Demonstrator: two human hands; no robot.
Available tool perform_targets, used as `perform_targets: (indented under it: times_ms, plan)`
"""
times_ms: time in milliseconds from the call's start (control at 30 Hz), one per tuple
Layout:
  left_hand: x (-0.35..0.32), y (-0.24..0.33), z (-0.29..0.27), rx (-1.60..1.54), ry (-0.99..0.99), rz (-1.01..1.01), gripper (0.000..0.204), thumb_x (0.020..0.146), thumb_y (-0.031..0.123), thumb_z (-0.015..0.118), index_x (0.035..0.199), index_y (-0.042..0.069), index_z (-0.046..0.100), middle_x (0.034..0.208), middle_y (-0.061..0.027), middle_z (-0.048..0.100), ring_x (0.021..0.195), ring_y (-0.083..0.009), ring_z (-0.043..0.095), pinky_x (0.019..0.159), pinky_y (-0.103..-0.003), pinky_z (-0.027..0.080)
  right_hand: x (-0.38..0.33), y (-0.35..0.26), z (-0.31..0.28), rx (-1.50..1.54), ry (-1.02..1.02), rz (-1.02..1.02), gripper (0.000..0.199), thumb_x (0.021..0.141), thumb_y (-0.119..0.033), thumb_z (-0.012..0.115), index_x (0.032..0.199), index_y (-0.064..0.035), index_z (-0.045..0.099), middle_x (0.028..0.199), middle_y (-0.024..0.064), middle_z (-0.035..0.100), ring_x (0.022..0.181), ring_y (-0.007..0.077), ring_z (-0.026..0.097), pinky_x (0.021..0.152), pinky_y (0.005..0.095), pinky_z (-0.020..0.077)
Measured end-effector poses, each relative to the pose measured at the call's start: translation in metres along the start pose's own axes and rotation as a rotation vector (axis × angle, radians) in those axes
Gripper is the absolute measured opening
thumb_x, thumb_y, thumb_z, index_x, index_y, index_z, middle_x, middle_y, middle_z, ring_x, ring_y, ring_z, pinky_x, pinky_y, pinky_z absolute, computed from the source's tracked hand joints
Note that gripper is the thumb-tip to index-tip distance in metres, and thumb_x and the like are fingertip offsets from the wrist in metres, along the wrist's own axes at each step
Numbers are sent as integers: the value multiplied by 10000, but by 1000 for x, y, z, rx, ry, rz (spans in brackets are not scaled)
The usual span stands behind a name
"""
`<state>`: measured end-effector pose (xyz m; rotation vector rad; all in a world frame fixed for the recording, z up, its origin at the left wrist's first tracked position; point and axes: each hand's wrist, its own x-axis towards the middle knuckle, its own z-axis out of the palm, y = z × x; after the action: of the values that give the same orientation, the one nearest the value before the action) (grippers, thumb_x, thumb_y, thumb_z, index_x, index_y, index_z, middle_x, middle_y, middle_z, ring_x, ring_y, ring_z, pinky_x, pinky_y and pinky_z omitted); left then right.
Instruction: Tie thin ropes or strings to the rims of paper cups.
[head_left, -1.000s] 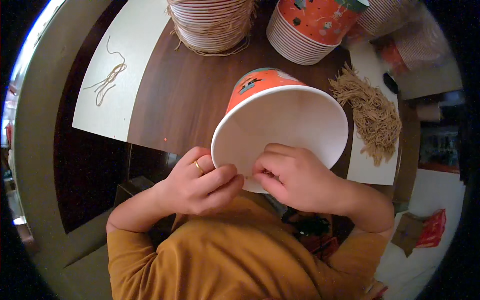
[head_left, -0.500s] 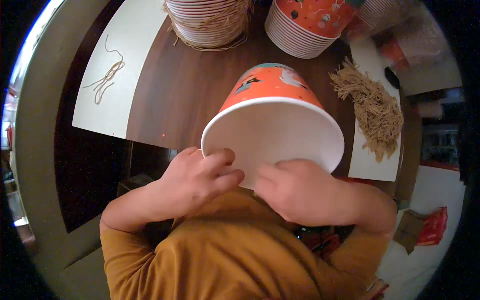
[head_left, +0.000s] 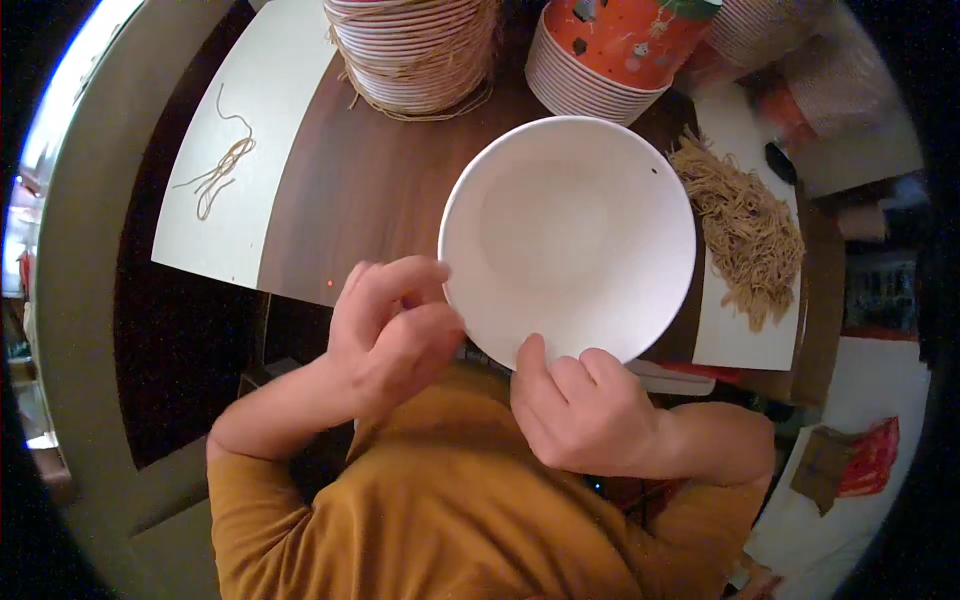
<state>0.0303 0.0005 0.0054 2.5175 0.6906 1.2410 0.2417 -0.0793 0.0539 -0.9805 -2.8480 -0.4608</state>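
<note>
A paper bucket [head_left: 570,230] is tipped with its white inside facing me, over the near edge of the table. One small dark hole shows near its upper right rim. My right hand [head_left: 590,410] is closed on the bucket's near rim, fingers bent over the edge. Beside the left rim is my left hand [head_left: 395,325], its fingers curled in a pinch; what they hold, if anything, is hidden. The bucket's printed outside is out of sight now.
A stack of white-rimmed buckets [head_left: 415,60] with twine around them stands at the back. Right of it is a stack of orange printed buckets [head_left: 600,85]. A heap of brown twine pieces [head_left: 745,235] lies at the right, and a few strands [head_left: 225,170] lie at the left.
The bucket has turned so its opening faces me more fully. My left hand has moved up and slightly left along the rim. My right hand has shifted a little down, from inside to the near rim.
</note>
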Motion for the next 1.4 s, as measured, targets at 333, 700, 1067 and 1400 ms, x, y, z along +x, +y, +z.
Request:
perform_targets:
  times_ms: [333, 700, 1067, 1400]
  plan:
    - [8, -4, 62, -251, 470, -145, 398, 679, -27, 725, 1059, 59, 643, 1035, -111, 579, 899, -249, 562, 755, -325, 487, 25, 34, -7, 297, 229, 227, 99, 708, -68, 620, 801, -38, 598, 811, 95, 575, 600, 222, 526, 526, 338, 446]
    - [14, -6, 61, -287, 441, -60, 374, 699, 43, 695, 1062, 111, 632, 1065, -91, 563, 941, -255, 555, 831, -370, 413, 31, 43, -11, 514, 254, 324, 157, 684, 8, 723, 816, -35, 649, 756, 113, 611, 635, 273, 595, 555, 335, 477]
    - [17, -5, 56, -282, 409, -48, 344, 687, 18, 708, 1019, 87, 648, 1063, -107, 561, 961, -267, 546, 812, -364, 453, 23, 45, -7, 493, 261, 312, 135, 707, -56, 726, 823, -60, 656, 763, 90, 580, 636, 266, 589, 558, 346, 478]
    - [13, -3, 54, -310, 387, -74, 427, 664, 4, 699, 1081, 81, 648, 1035, -99, 555, 934, -260, 540, 813, -357, 453, 23, 48, -6, 471, 231, 205, 176, 685, -59, 723, 837, -59, 635, 800, 95, 600, 649, 264, 591, 557, 348, 481]
